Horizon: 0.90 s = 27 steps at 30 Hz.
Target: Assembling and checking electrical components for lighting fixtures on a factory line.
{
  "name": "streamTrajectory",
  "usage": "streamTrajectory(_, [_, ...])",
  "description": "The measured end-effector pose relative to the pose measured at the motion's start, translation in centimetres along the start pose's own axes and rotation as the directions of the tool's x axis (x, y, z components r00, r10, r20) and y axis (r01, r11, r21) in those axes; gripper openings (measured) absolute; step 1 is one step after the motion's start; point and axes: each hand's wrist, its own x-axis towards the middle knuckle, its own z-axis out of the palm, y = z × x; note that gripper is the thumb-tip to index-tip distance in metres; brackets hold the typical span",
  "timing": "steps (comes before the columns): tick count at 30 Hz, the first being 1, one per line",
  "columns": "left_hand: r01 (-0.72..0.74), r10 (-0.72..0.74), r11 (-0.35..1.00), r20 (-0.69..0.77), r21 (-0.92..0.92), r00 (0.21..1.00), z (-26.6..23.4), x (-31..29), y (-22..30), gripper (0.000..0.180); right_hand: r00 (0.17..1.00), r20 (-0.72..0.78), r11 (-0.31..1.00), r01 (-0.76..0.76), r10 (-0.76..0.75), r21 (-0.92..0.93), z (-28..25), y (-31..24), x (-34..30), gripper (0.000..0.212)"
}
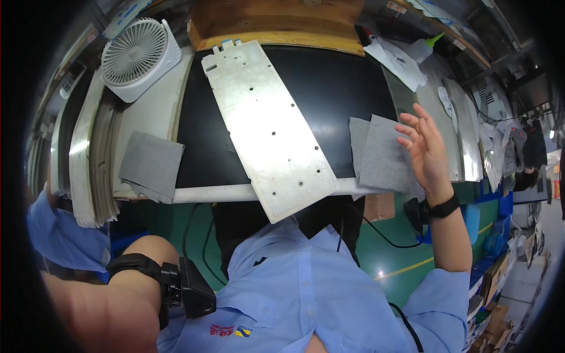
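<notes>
A long pale metal plate (272,126) with several small holes lies slanted across the black work surface, its near end overhanging the front edge. Neither hand touches it. My right hand (426,150) is raised with fingers apart, holding nothing, beside grey cloths (382,152) at the right. Close to the camera at the lower left is my left hand (97,315), large and blurred; its fingers are hidden, so what it holds does not show. Another folded grey cloth (152,165) rests left of the plate.
A white fan (138,56) stands at the back left, with stacked metal plates (88,147) beside it. A wooden box (276,26) borders the back. At the back right lie white paper (397,62) and a green-tipped bottle (422,48). Black cables (394,241) hang below.
</notes>
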Motion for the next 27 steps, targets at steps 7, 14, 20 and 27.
streamTrajectory(7, [0.001, 0.002, 0.996, -0.027, 0.094, 1.000, -0.4, 0.9, 0.6, 0.011, 0.765, 0.218, 0.694, 0.643, -0.606, -0.324, 6.0, -6.2, -3.2, 0.046])
streamTrajectory(14, [0.043, -0.051, 0.970, 0.029, 0.241, 0.998, -1.0, 3.9, 2.8, 0.010, 0.022, 0.503, -0.062, 0.987, -0.864, -0.150, 10.9, -13.3, -3.0, 0.069])
streamTrajectory(20, [0.066, -0.101, 0.904, 0.061, 0.423, 0.993, 0.2, 6.1, 5.9, 0.009, -0.085, 0.455, -0.194, 0.960, -0.887, -0.200, 6.4, -14.0, -5.6, 0.070])
streamTrajectory(27, [0.032, 0.014, 0.754, -0.065, 0.657, 0.998, 4.3, 4.5, 6.2, 0.008, -0.151, 0.397, -0.198, 0.977, -0.905, -0.079, 3.2, -12.3, -1.9, 0.071])
